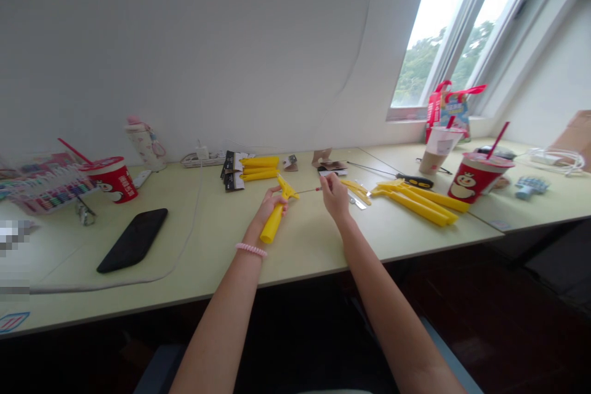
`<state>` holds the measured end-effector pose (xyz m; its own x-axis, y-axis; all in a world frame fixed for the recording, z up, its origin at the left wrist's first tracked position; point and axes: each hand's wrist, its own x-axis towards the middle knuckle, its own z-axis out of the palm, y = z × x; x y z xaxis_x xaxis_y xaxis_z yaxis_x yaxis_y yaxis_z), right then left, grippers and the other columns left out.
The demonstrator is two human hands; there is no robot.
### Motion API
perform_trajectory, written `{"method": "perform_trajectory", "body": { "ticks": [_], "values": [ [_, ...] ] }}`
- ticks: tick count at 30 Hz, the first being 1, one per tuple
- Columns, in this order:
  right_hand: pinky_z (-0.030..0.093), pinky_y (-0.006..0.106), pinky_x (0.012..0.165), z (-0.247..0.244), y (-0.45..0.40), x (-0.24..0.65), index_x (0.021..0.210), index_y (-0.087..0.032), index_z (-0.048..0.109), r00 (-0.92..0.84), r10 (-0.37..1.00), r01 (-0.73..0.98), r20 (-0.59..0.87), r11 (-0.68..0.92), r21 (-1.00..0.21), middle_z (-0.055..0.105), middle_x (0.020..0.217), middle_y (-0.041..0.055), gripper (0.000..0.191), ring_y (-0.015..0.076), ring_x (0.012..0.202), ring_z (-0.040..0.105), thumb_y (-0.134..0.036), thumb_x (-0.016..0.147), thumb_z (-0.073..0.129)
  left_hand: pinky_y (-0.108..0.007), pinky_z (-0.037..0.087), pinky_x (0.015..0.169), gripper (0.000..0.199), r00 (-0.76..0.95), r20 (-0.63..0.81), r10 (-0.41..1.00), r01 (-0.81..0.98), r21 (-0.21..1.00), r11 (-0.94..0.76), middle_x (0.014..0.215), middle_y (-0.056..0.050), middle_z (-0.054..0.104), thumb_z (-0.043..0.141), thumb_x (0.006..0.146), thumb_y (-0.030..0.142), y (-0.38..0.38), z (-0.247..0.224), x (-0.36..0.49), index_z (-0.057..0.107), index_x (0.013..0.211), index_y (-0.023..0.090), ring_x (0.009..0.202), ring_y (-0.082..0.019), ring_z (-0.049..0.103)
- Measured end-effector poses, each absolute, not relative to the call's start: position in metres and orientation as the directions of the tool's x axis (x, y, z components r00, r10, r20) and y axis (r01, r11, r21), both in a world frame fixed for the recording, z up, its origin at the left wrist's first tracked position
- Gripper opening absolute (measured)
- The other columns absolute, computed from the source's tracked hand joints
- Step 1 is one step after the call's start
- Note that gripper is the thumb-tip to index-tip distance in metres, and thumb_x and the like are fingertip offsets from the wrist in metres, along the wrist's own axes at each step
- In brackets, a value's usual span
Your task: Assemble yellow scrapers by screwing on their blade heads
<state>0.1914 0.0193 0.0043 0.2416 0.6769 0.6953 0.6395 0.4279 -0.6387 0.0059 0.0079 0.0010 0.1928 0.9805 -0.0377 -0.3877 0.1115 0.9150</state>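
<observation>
Over the table [295,246], the left hand [272,206] closes around a yellow plastic piece [272,223], while the right hand [335,197] pinches a thin red-tipped rod [307,190] pointing toward it, with yellow bars [415,203] lying further right.

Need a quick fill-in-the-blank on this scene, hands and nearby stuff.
The left hand grips a ____ plastic part.
A pink beaded bracelet circles the ____ wrist.
The right hand pinches a thin rod with a ____ tip.
The black phone lies to the ____ of both hands.

yellow; left; red; left
</observation>
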Motion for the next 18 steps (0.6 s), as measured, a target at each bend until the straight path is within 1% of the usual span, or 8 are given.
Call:
{"method": "perform_trajectory", "body": {
  "ticks": [2, 4, 7, 10, 12, 15, 18],
  "values": [
    [0.033, 0.024, 0.051, 0.0051, 0.019, 0.1901, 0.071, -0.022, 0.046, 0.196, 0.709, 0.585, 0.678, 0.47, -0.661, 0.053, 0.058, -0.0019, 0.018, 0.0149, 0.054, 0.05, -0.034, 0.083, 0.04, -0.015, 0.033, 0.036, 0.055, 0.18, -0.036, 0.983, -0.386, 0.916, 0.105, 0.076, -0.002, 0.054, 0.051, 0.06, 0.003, 0.0091, -0.0001, 0.0057, 0.036, 0.111, 0.019, 0.041, -0.004, 0.046],
    [0.035, 0.024, 0.053, 0.0061, 0.0179, 0.189, 0.075, -0.021, 0.046, 0.164, 0.713, 0.53, 0.682, 0.519, -0.67, 0.054, 0.061, -0.0019, 0.012, 0.0148, 0.057, 0.053, -0.031, 0.081, 0.042, -0.015, 0.033, 0.036, 0.055, 0.178, -0.033, 0.983, -0.384, 0.918, 0.101, 0.076, -0.001, 0.054, 0.051, 0.06, 0.003, 0.01, -0.0013, 0.0055, 0.036, 0.11, 0.02, 0.041, -0.004, 0.047],
    [0.036, 0.023, 0.053, 0.0083, 0.0147, 0.1881, 0.076, -0.02, 0.047, 0.169, 0.677, 0.511, 0.716, 0.561, -0.651, 0.056, 0.062, -0.0011, 0.016, 0.0141, 0.057, 0.054, -0.035, 0.081, 0.044, -0.015, 0.034, 0.036, 0.054, 0.191, -0.036, 0.981, -0.367, 0.924, 0.106, 0.073, 0.0, 0.054, 0.051, 0.06, 0.003, 0.0107, -0.0027, 0.0054, 0.037, 0.108, 0.02, 0.042, -0.005, 0.047],
    [0.036, 0.023, 0.052, 0.0102, 0.0125, 0.1878, 0.072, -0.02, 0.048, 0.202, 0.645, 0.543, 0.737, 0.552, -0.633, 0.055, 0.057, -0.001, 0.023, 0.0131, 0.052, 0.051, -0.04, 0.082, 0.044, -0.015, 0.033, 0.036, 0.053, 0.205, -0.036, 0.978, -0.355, 0.929, 0.108, 0.071, 0.001, 0.054, 0.052, 0.058, 0.003, 0.0101, -0.0026, 0.0056, 0.038, 0.107, 0.021, 0.042, -0.006, 0.047],
    [0.036, 0.023, 0.052, 0.0104, 0.013, 0.1883, 0.072, -0.02, 0.048, 0.211, 0.637, 0.543, 0.741, 0.554, -0.631, 0.056, 0.058, -0.0004, 0.024, 0.013, 0.051, 0.05, -0.041, 0.082, 0.043, -0.015, 0.033, 0.036, 0.054, 0.211, -0.025, 0.977, -0.364, 0.926, 0.102, 0.072, 0.0, 0.054, 0.053, 0.058, 0.004, 0.009, -0.0009, 0.0057, 0.038, 0.107, 0.021, 0.042, -0.006, 0.047],
    [0.038, 0.025, 0.055, 0.0085, 0.0165, 0.1898, 0.078, -0.02, 0.049, 0.205, 0.634, 0.529, 0.746, 0.57, -0.629, 0.059, 0.065, 0.0015, 0.021, 0.0145, 0.057, 0.052, -0.038, 0.084, 0.04, -0.015, 0.033, 0.037, 0.056, 0.204, -0.017, 0.979, -0.389, 0.916, 0.097, 0.074, 0.0, 0.055, 0.054, 0.058, 0.005, 0.0066, 0.0031, 0.0056, 0.038, 0.109, 0.022, 0.042, -0.005, 0.046],
    [0.04, 0.027, 0.059, 0.0055, 0.0202, 0.1914, 0.083, -0.02, 0.05, 0.171, 0.63, 0.53, 0.758, 0.589, -0.61, 0.059, 0.072, 0.0028, 0.017, 0.0158, 0.064, 0.054, -0.031, 0.085, 0.037, -0.015, 0.033, 0.037, 0.057, 0.196, -0.023, 0.98, -0.396, 0.913, 0.101, 0.076, -0.001, 0.056, 0.054, 0.058, 0.004, 0.0049, 0.0058, 0.0056, 0.038, 0.11, 0.021, 0.042, -0.005, 0.046]
  ]
}}
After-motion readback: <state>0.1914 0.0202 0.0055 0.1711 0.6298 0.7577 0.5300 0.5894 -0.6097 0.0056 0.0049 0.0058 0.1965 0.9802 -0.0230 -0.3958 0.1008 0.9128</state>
